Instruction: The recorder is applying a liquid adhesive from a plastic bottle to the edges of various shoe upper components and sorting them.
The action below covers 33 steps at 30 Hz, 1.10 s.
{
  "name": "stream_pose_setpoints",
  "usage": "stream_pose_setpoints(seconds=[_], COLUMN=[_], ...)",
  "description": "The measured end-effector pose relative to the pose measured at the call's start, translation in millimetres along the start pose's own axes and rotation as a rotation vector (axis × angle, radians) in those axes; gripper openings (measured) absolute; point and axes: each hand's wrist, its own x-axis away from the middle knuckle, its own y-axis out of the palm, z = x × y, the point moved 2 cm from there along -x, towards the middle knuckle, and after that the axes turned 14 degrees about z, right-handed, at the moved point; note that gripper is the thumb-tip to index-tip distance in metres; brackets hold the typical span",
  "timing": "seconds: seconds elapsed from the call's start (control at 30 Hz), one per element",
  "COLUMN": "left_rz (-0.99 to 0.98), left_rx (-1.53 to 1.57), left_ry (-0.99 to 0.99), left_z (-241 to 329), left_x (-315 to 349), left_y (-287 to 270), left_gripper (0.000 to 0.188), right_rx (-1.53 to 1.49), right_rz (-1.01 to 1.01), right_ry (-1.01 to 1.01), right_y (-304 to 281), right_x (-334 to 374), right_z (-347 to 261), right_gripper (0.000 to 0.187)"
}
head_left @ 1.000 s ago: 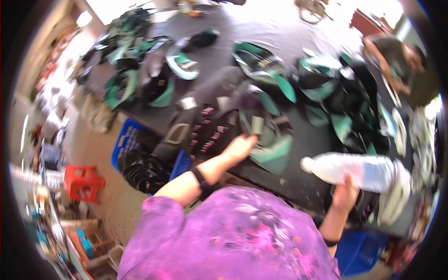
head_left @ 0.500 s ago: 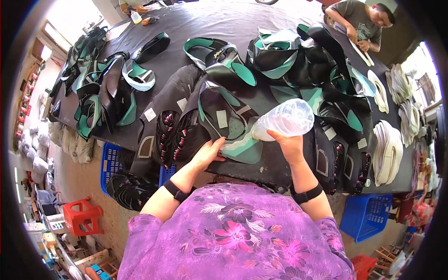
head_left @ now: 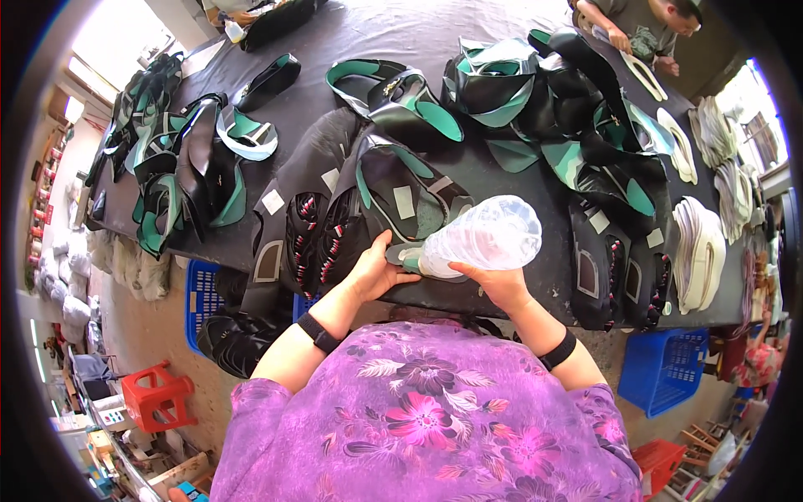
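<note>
At the table's near edge (head_left: 445,296), the right hand (head_left: 502,289) gripped a clear bottle (head_left: 485,237), neck slanting left toward the green-lined piece (head_left: 407,253) the left hand (head_left: 375,273) pinched.

1. Bottle (head_left: 493,233): clear plastic, smooth and glossy.
2. Black pieces (head_left: 422,137): leather-like, smooth, softly shiny.
3. Green linings (head_left: 441,122): smooth, matt, cloth-like.
4. Label (head_left: 405,202): matt, white, paper-like.
5. Table cover (head_left: 376,33): dark, faintly glossy, finely wrinkled sheet.
6. Basket (head_left: 661,368) and stool (head_left: 157,393): smooth plastic.
7. Shirt (head_left: 360,410): soft, printed cloth.
</note>
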Motion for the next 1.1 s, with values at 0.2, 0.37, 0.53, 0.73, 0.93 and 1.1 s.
stream_pose_setpoints(seconds=[0.2,0.37,0.53,0.73,0.93,1.1], left_rz=[-0.062,-0.032,0.030,0.361,0.448,0.237], left_rx=[0.007,0.000,-0.172,-0.880,-1.680,-2.019], left_ry=[-0.022,-0.029,0.064,0.564,1.074,0.984], left_z=[-5,-2,14,109,163,168], left_x=[1,6,17,46,10,-31], left_y=[-5,-7,-8,15,51,59], left_gripper=[0.049,0.047,0.039,0.047,0.051,0.031], right_rx=[0.083,0.226,0.411,0.325,-0.222,-0.605], right_rz=[-0.044,-0.158,0.002,0.061,0.036,0.280], right_ry=[-0.129,-0.155,-0.425,-0.233,-0.005,-0.069], right_y=[15,-6,-36,-42,-39,-86], right_x=[1,1,-10,-20,-13,-17], right_z=[-9,-12,-15,-12,-16,-34], right_gripper=[0.053,0.054,0.050,0.053,0.040,0.042])
